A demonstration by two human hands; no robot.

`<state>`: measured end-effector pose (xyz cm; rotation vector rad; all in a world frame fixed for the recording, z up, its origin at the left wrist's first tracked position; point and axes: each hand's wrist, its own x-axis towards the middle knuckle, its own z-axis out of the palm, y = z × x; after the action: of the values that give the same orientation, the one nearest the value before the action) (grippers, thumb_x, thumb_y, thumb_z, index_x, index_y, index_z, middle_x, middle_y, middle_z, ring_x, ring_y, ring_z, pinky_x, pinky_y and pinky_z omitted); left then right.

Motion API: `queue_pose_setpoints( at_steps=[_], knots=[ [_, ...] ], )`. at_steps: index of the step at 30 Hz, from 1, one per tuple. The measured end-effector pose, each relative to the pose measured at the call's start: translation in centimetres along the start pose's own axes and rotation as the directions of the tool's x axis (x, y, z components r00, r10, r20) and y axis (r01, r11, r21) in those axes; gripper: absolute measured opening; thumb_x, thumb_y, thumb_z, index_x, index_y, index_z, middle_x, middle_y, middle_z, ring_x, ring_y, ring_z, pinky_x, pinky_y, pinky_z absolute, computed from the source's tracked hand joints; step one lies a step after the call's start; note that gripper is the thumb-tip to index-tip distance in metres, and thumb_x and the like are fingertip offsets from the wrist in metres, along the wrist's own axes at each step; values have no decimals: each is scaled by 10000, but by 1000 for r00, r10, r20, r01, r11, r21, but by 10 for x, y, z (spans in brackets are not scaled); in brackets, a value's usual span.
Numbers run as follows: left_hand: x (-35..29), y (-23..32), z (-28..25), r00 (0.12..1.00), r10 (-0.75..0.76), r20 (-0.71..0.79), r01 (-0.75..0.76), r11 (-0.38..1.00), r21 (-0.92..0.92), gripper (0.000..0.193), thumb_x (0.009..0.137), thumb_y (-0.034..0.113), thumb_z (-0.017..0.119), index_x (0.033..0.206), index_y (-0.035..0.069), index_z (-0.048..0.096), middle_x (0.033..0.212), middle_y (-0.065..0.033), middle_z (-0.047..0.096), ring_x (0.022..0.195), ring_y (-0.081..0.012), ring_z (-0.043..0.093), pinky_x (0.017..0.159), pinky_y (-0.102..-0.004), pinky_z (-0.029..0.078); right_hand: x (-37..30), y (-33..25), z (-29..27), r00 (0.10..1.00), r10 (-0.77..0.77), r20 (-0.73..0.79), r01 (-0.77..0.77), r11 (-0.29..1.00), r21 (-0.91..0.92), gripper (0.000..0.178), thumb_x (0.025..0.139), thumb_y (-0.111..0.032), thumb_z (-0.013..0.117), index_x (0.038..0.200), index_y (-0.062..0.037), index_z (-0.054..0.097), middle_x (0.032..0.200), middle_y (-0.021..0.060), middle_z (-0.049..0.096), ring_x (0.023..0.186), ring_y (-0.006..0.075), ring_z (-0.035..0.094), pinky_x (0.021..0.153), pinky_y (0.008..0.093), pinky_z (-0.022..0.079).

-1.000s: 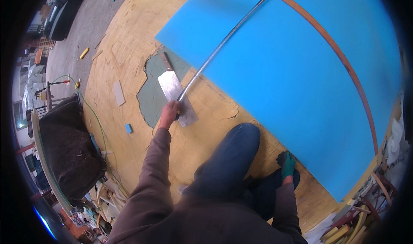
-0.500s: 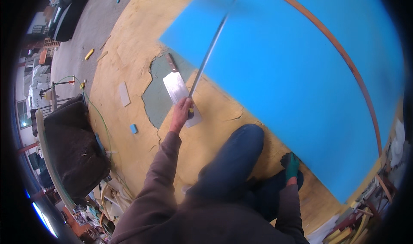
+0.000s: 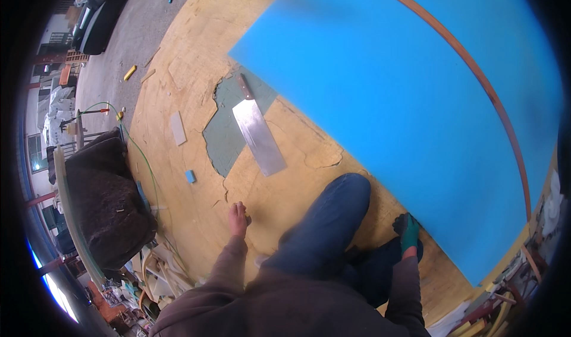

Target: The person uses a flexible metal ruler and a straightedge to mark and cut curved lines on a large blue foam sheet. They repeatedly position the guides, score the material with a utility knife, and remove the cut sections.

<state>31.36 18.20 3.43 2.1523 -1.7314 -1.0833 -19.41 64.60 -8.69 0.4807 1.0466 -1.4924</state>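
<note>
My bare left hand is closed above the worn plywood, left of my raised knee. A tape measure is in it, mostly hidden by the fingers, and no blade shows. A broad cleaver with a brown wooden handle lies flat ahead of that hand, partly over a grey-green patch where the plywood has broken away. My right hand, in a green and black glove, is closed by the near edge of a large blue sheet. What its fingers hold, if anything, is hidden.
A long, thin brown strip curves across the blue sheet. Left of the cleaver lie a pale flat offcut and a small blue block. A dark bulky object and a green hose are at left. Scraps pile up at lower right.
My left hand has drawn back toward me from beside the cleaver. The long metal tape that stretched from it across the blue sheet is gone from view. My right hand stays by the sheet's edge.
</note>
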Motion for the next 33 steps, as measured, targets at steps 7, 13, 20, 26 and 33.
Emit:
queue_pose_setpoints(
  at_steps=[7,13,20,26,33],
  knots=[
    [56,8,0,927,323,-188,-64,633,772,365,1063,369,614,1071,25,737,1058,-198,721,1027,-406,662,918,-509,516,-28,-55,82,949,-11,-316,-168,829,-534,270,1105,-331,562,1030,-85,643,932,82,663,793,252,657,646,392,528],
    [246,167,62,766,638,-79,-479,648,592,428,979,332,716,1245,-2,687,1146,-224,704,1104,-429,632,983,-530,501,-5,-135,194,937,-274,-216,57,730,-681,365,1109,-325,621,1168,20,724,1033,104,764,869,203,735,743,341,580],
    [341,255,130,911,391,-131,-273,809,520,423,854,344,801,1088,6,699,1081,-229,726,1058,-455,690,928,-534,532,16,-172,282,929,-352,-111,132,596,-792,346,1129,-280,587,1274,9,710,1082,108,758,931,192,731,882,351,596],
    [247,322,46,862,501,-69,-505,862,-43,403,940,229,738,1206,-16,560,1147,-162,644,1097,-328,629,965,-439,494,15,-167,317,988,-132,75,150,782,-605,375,1140,-291,561,1353,-5,681,1182,118,759,1042,207,739,936,364,595],
    [44,504,39,140,985,102,-943,101,318,491,830,80,888,1199,55,564,1100,-131,644,1097,-323,653,1155,-494,439,23,-158,417,732,313,605,-309,944,-114,541,1181,-397,430,1498,17,577,1449,196,653,1302,298,657,1092,451,542]
  ],
)
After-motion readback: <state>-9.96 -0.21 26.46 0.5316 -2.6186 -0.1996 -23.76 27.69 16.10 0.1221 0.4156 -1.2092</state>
